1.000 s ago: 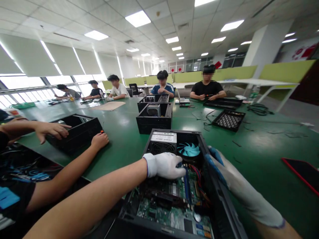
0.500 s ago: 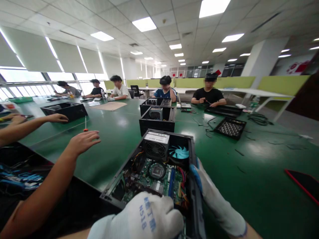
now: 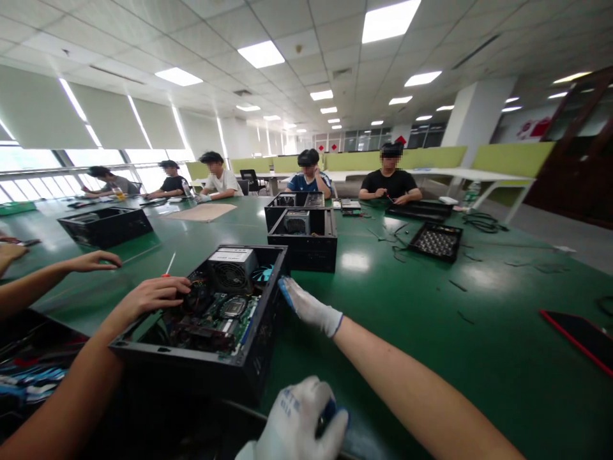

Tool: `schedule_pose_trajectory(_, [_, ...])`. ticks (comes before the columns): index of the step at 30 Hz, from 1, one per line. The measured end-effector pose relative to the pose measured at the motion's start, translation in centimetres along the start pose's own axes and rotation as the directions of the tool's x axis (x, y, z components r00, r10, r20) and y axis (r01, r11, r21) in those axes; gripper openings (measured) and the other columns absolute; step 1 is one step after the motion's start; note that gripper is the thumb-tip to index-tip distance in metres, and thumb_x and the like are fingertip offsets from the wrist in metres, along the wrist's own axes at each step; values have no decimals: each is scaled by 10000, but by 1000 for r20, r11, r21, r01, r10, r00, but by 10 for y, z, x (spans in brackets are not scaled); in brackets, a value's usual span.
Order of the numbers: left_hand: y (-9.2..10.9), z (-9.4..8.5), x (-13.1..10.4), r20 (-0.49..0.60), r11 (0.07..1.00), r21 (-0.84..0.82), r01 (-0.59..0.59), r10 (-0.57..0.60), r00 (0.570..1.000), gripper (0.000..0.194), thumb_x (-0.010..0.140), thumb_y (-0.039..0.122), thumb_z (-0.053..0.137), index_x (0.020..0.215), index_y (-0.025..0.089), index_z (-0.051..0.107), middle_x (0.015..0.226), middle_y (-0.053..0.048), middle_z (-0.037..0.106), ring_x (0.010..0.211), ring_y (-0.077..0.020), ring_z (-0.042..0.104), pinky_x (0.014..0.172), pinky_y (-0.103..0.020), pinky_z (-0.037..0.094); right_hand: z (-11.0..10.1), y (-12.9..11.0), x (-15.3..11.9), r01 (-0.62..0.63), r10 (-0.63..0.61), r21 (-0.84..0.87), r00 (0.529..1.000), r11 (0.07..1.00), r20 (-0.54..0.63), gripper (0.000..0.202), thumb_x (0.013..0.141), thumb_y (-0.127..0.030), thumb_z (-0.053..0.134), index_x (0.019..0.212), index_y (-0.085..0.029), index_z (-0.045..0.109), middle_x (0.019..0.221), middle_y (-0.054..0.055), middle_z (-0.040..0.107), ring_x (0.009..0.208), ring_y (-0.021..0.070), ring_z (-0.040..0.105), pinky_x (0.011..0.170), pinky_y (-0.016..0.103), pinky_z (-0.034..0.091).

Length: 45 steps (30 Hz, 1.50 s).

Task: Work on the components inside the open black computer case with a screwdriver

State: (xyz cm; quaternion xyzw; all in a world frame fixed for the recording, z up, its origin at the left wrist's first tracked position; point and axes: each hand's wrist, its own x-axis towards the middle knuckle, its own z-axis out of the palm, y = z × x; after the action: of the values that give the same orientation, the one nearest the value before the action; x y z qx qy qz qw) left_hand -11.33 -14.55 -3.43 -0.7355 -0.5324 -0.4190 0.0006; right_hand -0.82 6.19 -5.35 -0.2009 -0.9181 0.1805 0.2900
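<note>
An uncovered black computer case (image 3: 191,367) sits left of centre, with a motherboard (image 3: 230,313), a power supply (image 3: 232,268) and a light-blue fan (image 3: 263,273) inside. My right hand (image 3: 309,306), in a white and blue glove, lies with its fingers extended against the case's right side near the far corner. At the bottom centre, apart from the case, my gloved left hand (image 3: 306,418) is closed with curled fingers; what it holds, if anything, is hidden.
A person's bare hand (image 3: 153,297) reaches over the case's left edge, near a screwdriver (image 3: 170,265). Another bare hand (image 3: 96,260) is farther left. Two cases (image 3: 304,252) stand ahead. A black tray (image 3: 435,243) and a red-edged mat (image 3: 577,338) are on the right.
The case has moved left and turned slightly, with my right hand still at its side. My left hand has come away from above it toward the lower right. A person's hand now reaches over the case.
</note>
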Motion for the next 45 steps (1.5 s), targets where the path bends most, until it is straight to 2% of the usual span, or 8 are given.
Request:
schedule_pose_trajectory(2, [15, 45, -23, 7, 1000, 16, 7, -7, 1000, 145, 950, 332, 576, 863, 231, 633, 769, -37, 680, 681, -204, 704, 636, -308, 581, -6, 3, 7, -141, 146, -87, 988, 986, 47, 696, 1070, -513, 326, 1621, -90, 353, 1651, 228, 396, 1542, 346, 352, 1253, 511, 304])
schedule_pose_trajectory(5, [-1, 72, -34, 49, 995, 82, 57, -61, 997, 136, 989, 289, 534, 906, 225, 621, 792, -41, 685, 699, -203, 693, 655, -320, 565, -28, 13, 22, -328, 347, -236, 937, 915, 43, 931, 1000, -676, 425, 1631, -8, 280, 1693, 304, 241, 1580, 417, 227, 1254, 519, 269])
schedule_pose_trajectory(11, [-30, 70, -35, 40, 985, 38, 170, -172, 984, 142, 1036, 299, 500, 975, 226, 605, 834, -21, 666, 747, -190, 675, 709, -324, 524, -86, 57, 68, -444, 480, -511, 875, 736, -70, 860, 981, -519, 576, 1619, -19, 290, 1712, 286, 196, 1591, 424, 140, 1274, 544, 149])
schedule_pose_trajectory(16, [-24, 75, -37, 64, 978, 58, 198, -202, 977, 168, 1032, 296, 479, 916, 229, 581, 802, -17, 625, 708, -185, 640, 671, -321, 489, -107, 76, 85, -437, 462, -636, 876, 636, -140, 507, 987, -440, 660, 1420, -190, 577, 1480, 137, 561, 1308, 312, 575, 1084, 568, 481])
schedule_pose_trajectory(22, [-24, 74, -35, 52, 977, 79, 200, -204, 978, 170, 1018, 290, 485, 889, 230, 579, 793, -25, 630, 707, -187, 646, 667, -323, 493, -108, 62, 82, -416, 447, -701, 881, 579, -154, 411, 997, -441, 652, 1316, -182, 632, 1330, 105, 646, 1151, 255, 653, 979, 495, 556])
schedule_pose_trajectory(28, [-22, 73, -33, 65, 975, 69, 213, -217, 974, 169, 1019, 296, 490, 903, 223, 590, 799, -24, 628, 713, -186, 640, 672, -322, 490, -118, 21, 37, -311, 396, -738, 916, 598, -65, 515, 1022, -542, 493, 1185, -92, 682, 1156, 215, 720, 1104, 330, 659, 913, 430, 469])
schedule_pose_trajectory(37, [-20, 70, -36, 34, 979, 45, 199, -201, 979, 150, 1015, 288, 527, 898, 219, 590, 804, -18, 629, 725, -184, 636, 693, -314, 487, -142, -65, -74, -114, 242, -768, 969, 631, 55, 540, 1050, -590, 401, 979, -150, 705, 873, 131, 751, 833, 277, 693, 741, 372, 354])
schedule_pose_trajectory(45, [54, -1, -15, 14, 992, 51, -117, 116, 993, 49, 951, 245, 602, 907, 226, 614, 761, -15, 611, 657, -179, 599, 603, -320, 433, -156, -123, -162, 1, 67, -660, 995, 751, 78, 416, 1022, -543, 510, 795, -215, 629, 725, 54, 661, 661, 219, 582, 685, 372, 328])
